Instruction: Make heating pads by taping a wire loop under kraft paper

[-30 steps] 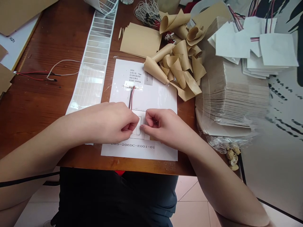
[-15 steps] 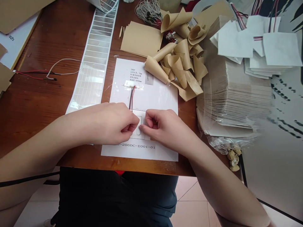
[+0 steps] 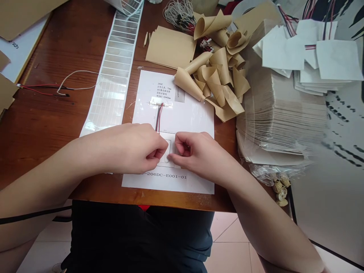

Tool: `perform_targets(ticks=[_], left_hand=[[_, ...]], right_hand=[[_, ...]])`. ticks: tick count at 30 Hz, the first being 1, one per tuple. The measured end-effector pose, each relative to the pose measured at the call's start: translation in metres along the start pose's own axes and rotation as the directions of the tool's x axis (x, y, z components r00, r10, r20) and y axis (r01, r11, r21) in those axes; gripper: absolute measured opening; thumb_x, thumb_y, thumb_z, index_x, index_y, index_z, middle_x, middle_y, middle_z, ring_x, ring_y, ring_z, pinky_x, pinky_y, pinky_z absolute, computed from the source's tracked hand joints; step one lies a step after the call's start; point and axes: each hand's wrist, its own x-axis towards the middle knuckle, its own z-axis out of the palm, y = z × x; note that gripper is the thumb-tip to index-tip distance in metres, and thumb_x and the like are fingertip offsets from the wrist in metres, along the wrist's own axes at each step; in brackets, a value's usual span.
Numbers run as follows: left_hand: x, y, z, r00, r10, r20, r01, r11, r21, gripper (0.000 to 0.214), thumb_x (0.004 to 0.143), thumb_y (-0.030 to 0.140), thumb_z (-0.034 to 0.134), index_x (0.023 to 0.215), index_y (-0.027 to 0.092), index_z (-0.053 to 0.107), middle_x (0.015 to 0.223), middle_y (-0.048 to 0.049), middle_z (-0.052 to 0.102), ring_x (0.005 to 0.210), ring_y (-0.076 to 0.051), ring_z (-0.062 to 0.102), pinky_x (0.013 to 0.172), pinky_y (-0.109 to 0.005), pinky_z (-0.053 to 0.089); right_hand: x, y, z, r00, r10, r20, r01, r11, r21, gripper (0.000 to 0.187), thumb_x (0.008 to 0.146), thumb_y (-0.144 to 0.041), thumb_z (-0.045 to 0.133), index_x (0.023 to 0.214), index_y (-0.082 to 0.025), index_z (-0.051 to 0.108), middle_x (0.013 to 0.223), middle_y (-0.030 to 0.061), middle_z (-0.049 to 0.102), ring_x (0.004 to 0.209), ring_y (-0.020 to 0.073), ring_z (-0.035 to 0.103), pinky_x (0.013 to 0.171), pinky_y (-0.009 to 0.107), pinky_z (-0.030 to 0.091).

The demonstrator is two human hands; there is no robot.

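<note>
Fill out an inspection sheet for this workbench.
Surface: brown wooden table, printed sheet lying at the near edge.
Job's things: white pad on the sheet, red and black leads running from it.
Clutter: curled brown paper, paper stack, label strip, nut shells.
Grippers: left hand and right hand, fingers curled, both pinching the pad.
Cables: loose wire at left; wire bundle at the far edge.
Surroundings: tiled floor below.

Pinching a small white pad (image 3: pixel 167 161) between the curled fingers of left hand (image 3: pixel 133 148) and right hand (image 3: pixel 199 151), low on the printed sheet (image 3: pixel 193 113). Trailing red and black wires (image 3: pixel 158 115) up the sheet's middle. Working beside curled brown papers (image 3: pixel 218 76) at the sheet's upper right corner, a label strip (image 3: pixel 113 68) along its left edge, a paper stack (image 3: pixel 278 113) well to its right.
</note>
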Motion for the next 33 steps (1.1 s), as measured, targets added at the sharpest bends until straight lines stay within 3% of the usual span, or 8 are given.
perform_targets(ticks=[15, 33], left_hand=[[0.0029, 0.0014, -0.0001, 0.999, 0.009, -0.031, -0.009, 1.0, -0.002, 0.01, 0.081, 0.028, 0.054, 0.074, 0.023, 0.06, 0.069, -0.0005, 0.062, 0.051, -0.013, 0.046, 0.049, -0.028, 0.03], [0.0081, 0.0013, 0.0014, 0.994, 0.007, -0.112, -0.009, 1.0, -0.021, 0.011, 0.084, 0.027, 0.053, 0.076, 0.023, 0.06, 0.07, 0.0016, 0.063, 0.056, -0.013, 0.05, 0.051, -0.027, 0.031]], right_hand=[[-0.0021, -0.0019, -0.0021, 0.999, -0.003, 0.043, 0.004, 1.0, -0.022, 0.031, 0.075, -0.023, 0.071, 0.064, -0.023, 0.041, 0.057, -0.007, 0.05, 0.058, 0.0123, 0.044, 0.056, 0.028, 0.028], [-0.0029, -0.0002, 0.002, 0.999, -0.038, 0.015, 0.04, 0.996, -0.076, 0.03, 0.077, -0.023, 0.068, 0.066, -0.023, 0.04, 0.057, -0.0065, 0.049, 0.059, 0.0126, 0.043, 0.055, 0.028, 0.029]])
